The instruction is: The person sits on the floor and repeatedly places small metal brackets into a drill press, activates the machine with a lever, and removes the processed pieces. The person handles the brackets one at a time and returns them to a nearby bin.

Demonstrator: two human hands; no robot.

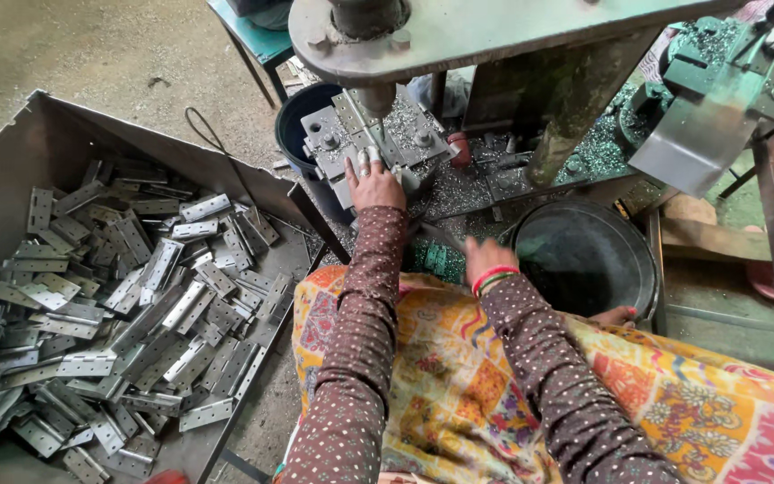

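L hand (pixel 374 186): fingers (pixel 365 161) lie nearly flat, pressing a small metal hinge plate (pixel 357 148) onto the press die block (pixel 378 143), w/ the ram (pixel 375 97) just above. R hand (pixel 485 260): blurred, fingers curled; can't tell if it holds anything. It's just beside the black round tub (pixel 584 255). Metal bin (pixel 11 170) of hinge leaves (pixel 154 305) sits at far left on the floor. Metal shavings (pixel 459 188) surround the die.

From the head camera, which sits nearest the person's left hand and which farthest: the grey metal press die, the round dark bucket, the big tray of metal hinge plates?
From the left hand:
1. Grey metal press die, under the fingertips, touching.
2. Round dark bucket, off to the right.
3. Big tray of metal hinge plates, to the left; its heap lies farthest.
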